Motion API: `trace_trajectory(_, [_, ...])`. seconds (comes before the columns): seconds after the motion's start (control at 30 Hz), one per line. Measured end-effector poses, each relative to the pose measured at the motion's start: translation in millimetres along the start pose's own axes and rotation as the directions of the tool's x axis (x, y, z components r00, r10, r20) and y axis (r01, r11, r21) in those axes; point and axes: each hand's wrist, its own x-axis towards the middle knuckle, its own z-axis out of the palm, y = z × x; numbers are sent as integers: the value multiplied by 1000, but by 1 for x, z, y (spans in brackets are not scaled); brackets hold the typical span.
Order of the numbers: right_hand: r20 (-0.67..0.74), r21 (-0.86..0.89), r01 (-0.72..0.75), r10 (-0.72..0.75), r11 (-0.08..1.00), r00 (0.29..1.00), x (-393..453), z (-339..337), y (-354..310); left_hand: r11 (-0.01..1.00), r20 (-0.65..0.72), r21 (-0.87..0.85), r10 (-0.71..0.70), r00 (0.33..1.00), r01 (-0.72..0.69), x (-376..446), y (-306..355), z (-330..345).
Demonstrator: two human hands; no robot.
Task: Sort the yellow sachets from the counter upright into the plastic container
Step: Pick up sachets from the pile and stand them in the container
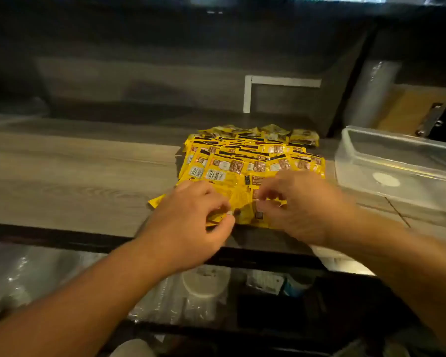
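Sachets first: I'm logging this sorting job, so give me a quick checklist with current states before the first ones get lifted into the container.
1. Sachets within reach, spread flat on the counter: ok.
2. Left hand pinching a sachet edge: ok.
3. Right hand gripping sachets: cannot tell, blurred.
4. Container open, no lid: ok.
5. Container has room: ok, no sachets visible inside.
6. Sachets upright: not ok, all lying flat.

Your surroundings: a dim wood-grain bench (pixel 75 171) against a dark back wall (pixel 139 81).
You face a white L-shaped strip (pixel 247 94) on that wall, a lower shelf (pixel 204 292) of blurred wrapped goods under the bench edge, and faint light along the top.
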Motion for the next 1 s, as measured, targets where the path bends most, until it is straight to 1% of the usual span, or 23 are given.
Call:
trace_trajectory(0.03, [35, -54, -14, 16, 998, 999, -10, 6, -4, 1000, 11, 11, 20, 1000, -20, -7, 2, 0])
trace_trajectory(0.07, [27, -105, -26, 29, 994, 999, -17, 10, -6, 999, 23, 42, 32, 999, -33, -9, 5, -2])
trace_trajectory(0.1, [8, -113, -35, 36, 993, 999, -23, 16, -4, 997, 35, 58, 39, 999, -41, -10, 4, -1])
trace_trajectory(0.17, [-9, -99, -97, 96, 990, 995, -28, 23, -5, 996, 80, 85, 1, 997, -8, -2, 4, -1])
trace_trajectory(0.23, [-18, -50, -158, 157, 986, 987, -27, 20, -5, 993, 88, 115, -12, 996, 1, 9, 4, 0])
trace_trajectory(0.27, [-22, -25, -182, 181, 983, 983, -24, 19, -4, 993, 65, 114, -16, 998, 9, 14, 3, 2])
trace_trajectory(0.33, [11, 14, -222, 222, 975, 975, -20, 17, -5, 995, 14, 97, -20, 1000, 19, 18, 4, 7])
trace_trajectory(0.4, [43, 13, -247, 247, 969, 968, -12, 11, -4, 996, -38, 85, 0, 999, 3, 17, 3, 12])
trace_trajectory(0.47, [63, -17, -242, 243, 970, 968, -3, 1, -2, 997, -71, 76, 11, 997, -5, 16, 0, 14])
trace_trajectory(0.53, [51, -18, -211, 212, 977, 976, 7, -10, 0, 995, -54, 100, -17, 998, 23, 15, -2, 13])
trace_trajectory(0.63, [21, 47, -206, 205, 977, 978, 26, -19, 5, 971, -8, 237, -16, 1000, 17, 19, 3, 9])
trace_trajectory(0.73, [-23, -26, -184, 183, 983, 983, 42, -21, 12, 952, -29, 302, 59, 998, -47, 22, 8, 7])
trace_trajectory(0.8, [-112, -41, -203, 198, 978, 974, 50, -19, 20, 943, -77, 314, 141, 987, -110, 23, 8, 9])
trace_trajectory(0.83, [-177, 16, -221, 221, 975, 959, 53, -17, 24, 938, -116, 318, 186, 976, -141, 23, 7, 11])
trace_trajectory(0.87, [-245, 125, -237, 262, 963, 934, 55, -16, 28, 937, -163, 311, 215, 963, -157, 25, 6, 12])
trace_trajectory(0.9, [-308, 273, -237, 318, 932, 897, 56, -14, 29, 948, -217, 279, 221, 951, -156, 27, 5, 13])
trace_trajectory(0.93, [-349, 430, -220, 386, 875, 854, 56, -13, 29, 964, -273, 224, 203, 940, -144, 30, 5, 13])
trace_trajectory(1.0, [-355, 664, -160, 497, 731, 792, 55, -10, 29, 990, -378, 98, 131, 916, -101, 36, 6, 12])
